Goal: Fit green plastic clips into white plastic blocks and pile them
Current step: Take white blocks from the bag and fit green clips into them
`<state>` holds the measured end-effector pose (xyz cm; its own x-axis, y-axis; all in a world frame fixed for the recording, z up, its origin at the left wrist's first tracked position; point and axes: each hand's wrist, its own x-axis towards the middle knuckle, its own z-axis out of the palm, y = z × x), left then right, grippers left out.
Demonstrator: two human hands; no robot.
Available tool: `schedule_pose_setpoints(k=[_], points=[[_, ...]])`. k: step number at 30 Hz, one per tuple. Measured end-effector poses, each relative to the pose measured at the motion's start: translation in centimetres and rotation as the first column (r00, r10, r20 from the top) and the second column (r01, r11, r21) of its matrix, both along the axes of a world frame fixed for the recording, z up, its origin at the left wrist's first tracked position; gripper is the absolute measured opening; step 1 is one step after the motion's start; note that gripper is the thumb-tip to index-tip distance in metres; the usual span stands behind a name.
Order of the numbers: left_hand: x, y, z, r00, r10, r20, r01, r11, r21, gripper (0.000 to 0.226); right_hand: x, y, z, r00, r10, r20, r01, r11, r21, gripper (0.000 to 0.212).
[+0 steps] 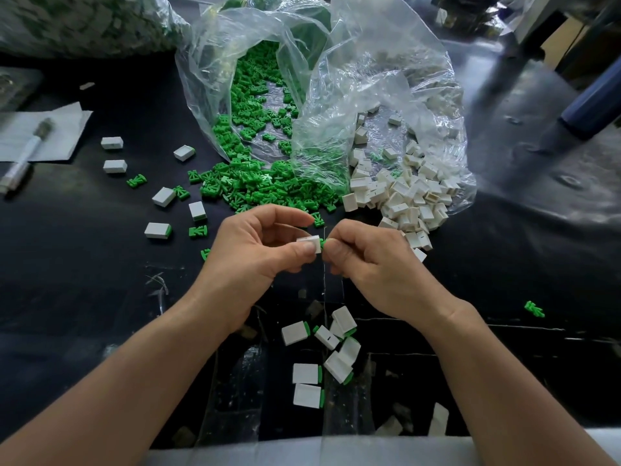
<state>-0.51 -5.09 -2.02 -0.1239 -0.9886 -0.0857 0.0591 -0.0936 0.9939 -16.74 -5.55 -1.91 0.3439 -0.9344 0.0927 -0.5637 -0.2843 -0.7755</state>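
Block (311, 243) between hands (248, 253) (373, 260) (clip (323, 243) rightward)

Above the worktop (100, 264), the left hand (248, 253) pinches a white block (311, 242); the right hand (366, 260) pinches a green clip (323, 243) against its end. Finished blocks (322, 358) lie near the front edge.

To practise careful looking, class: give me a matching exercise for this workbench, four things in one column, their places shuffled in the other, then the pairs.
1 marker
2 green clip heap
3 finished pieces
4 held white block

A pinched by fingers of the left hand
B on the white paper
C between the forearms
D at a clear bag's mouth

Pairs: 1-B, 2-D, 3-C, 4-A.
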Motion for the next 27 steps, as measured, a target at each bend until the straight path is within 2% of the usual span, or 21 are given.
schedule_pose_setpoints(k=[7, 16, 18, 20, 22, 25, 27], points=[[0.34, 0.18, 0.30, 0.999, -0.015, 0.046, 0.016, 0.999, -0.029, 0.033, 0.11, 0.13, 0.19, 0.997, 0.045, -0.058, -0.050, 0.995, -0.084, 0.023], [0.57, 0.44, 0.41, 0.968, -0.083, 0.235, 0.114, 0.986, -0.121, 0.042, 0.11, 0.22, 0.28, 0.950, 0.143, -0.276, -0.184, 0.974, -0.129, 0.027], [0.47, 0.46, 0.45, 0.969, -0.094, 0.230, 0.124, 0.985, -0.119, 0.043, 0.19, 0.25, 0.24, 0.946, 0.153, -0.286, -0.202, 0.968, -0.151, 0.024], [0.36, 0.39, 0.58, 0.988, -0.076, 0.132, 0.089, 0.991, -0.099, 0.041, -0.01, 0.22, 0.33, 0.973, 0.130, -0.191, -0.158, 0.977, -0.144, 0.020], [0.24, 0.27, 0.65, 0.998, -0.060, -0.002, 0.060, 0.996, -0.065, 0.041, -0.20, 0.18, 0.64, 0.995, 0.103, -0.011, -0.103, 0.993, -0.056, 0.023], [-0.11, 0.14, 0.52, 0.988, -0.063, -0.139, 0.058, 0.998, -0.036, 0.044, -0.47, -0.03, 0.85, 0.963, 0.002, 0.270, -0.056, 0.979, 0.195, 0.040], [-0.22, 0.12, 0.39, 0.981, -0.067, -0.182, 0.061, 0.997, -0.037, 0.041, -0.24, -0.19, 0.66, 0.915, -0.087, 0.393, -0.080, 0.918, 0.389, 0.052]])
